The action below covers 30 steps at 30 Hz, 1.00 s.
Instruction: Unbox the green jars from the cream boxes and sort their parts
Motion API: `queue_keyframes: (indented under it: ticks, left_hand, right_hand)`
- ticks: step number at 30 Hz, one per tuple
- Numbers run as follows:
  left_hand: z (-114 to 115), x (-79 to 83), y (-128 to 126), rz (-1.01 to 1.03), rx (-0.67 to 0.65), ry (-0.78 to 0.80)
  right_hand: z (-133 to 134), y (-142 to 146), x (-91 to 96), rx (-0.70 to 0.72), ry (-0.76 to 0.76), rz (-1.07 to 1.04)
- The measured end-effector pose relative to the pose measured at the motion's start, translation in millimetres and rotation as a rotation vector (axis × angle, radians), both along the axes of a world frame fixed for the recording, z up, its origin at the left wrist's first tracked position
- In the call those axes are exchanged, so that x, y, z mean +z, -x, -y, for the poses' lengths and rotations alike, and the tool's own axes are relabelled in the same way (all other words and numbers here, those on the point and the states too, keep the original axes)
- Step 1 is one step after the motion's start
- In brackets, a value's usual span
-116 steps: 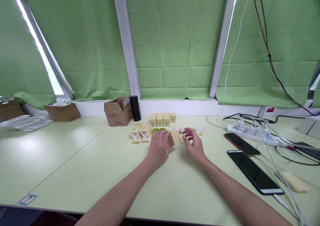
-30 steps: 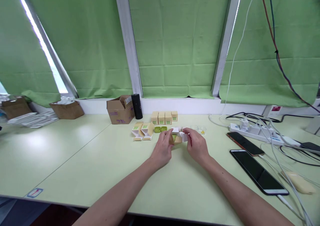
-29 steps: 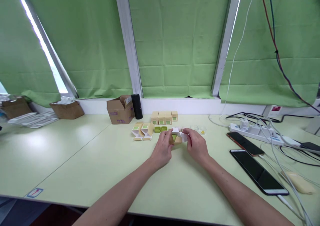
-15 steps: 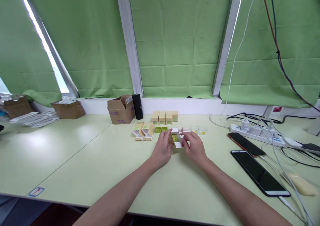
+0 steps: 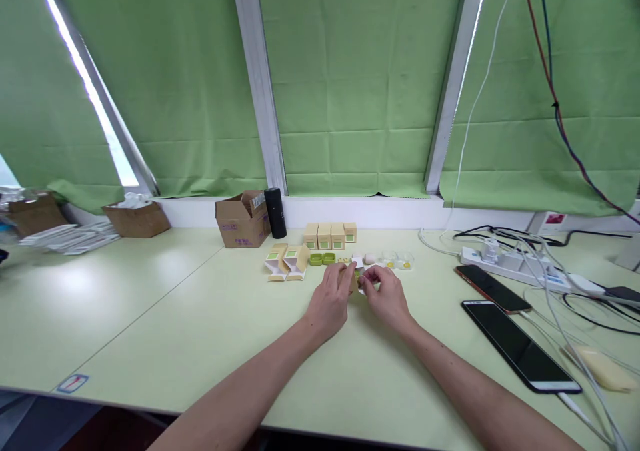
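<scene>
Between my hands is a small paper box (image 5: pixel 357 262) with a white flap standing up and a bit of green inside; the fingers cover most of it. My left hand (image 5: pixel 327 302) is closed around the box's left side. My right hand (image 5: pixel 387 298) pinches at its right side, on a white flap or the green content; which one I cannot tell. Just left lie two small green containers (image 5: pixel 322 259). Farther left, two small cartons (image 5: pixel 287 262) stand with white insides showing. Beyond the hands are a pale pink piece (image 5: pixel 369 258) and clear round cups with yellow bits (image 5: pixel 397 260).
Several closed small boxes (image 5: pixel 325 236) stand in a row at the back. A cardboard box (image 5: pixel 243 221) and a black cylinder (image 5: pixel 275 212) are left of them. On the right lie two phones (image 5: pixel 520 344), a power strip (image 5: pixel 525 271) and tangled cables.
The small box has turned and its opening shows less. My left hand has moved slightly right over it, and my right hand's fingers have closed in on its right side.
</scene>
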<state>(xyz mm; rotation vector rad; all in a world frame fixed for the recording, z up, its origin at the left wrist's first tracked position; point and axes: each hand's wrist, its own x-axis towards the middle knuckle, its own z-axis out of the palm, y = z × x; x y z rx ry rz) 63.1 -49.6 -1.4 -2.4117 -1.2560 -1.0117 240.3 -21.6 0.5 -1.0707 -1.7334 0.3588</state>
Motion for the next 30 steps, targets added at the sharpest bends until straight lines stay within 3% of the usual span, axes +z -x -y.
queue_keyframes:
  ticks: [10,17,23,30]
  left_hand:
    - [-1.6,5.3,5.1,0.007,0.097,-0.053]
    - [-5.0,10.4,11.5,0.130,0.125,-0.015]
    - [-9.0,15.0,19.8,0.363,0.126,0.063]
    - [-16.5,15.1,20.0,0.769,-0.012,0.217]
  right_hand:
    - [-1.9,0.4,2.7,0.138,0.180,-0.427]
    - [-9.4,-5.2,4.5,0.124,0.231,-0.619]
    - [-16.9,-10.4,0.6,0.088,0.241,-0.573]
    - [-15.0,-10.2,-4.2,0.053,0.210,-0.344]
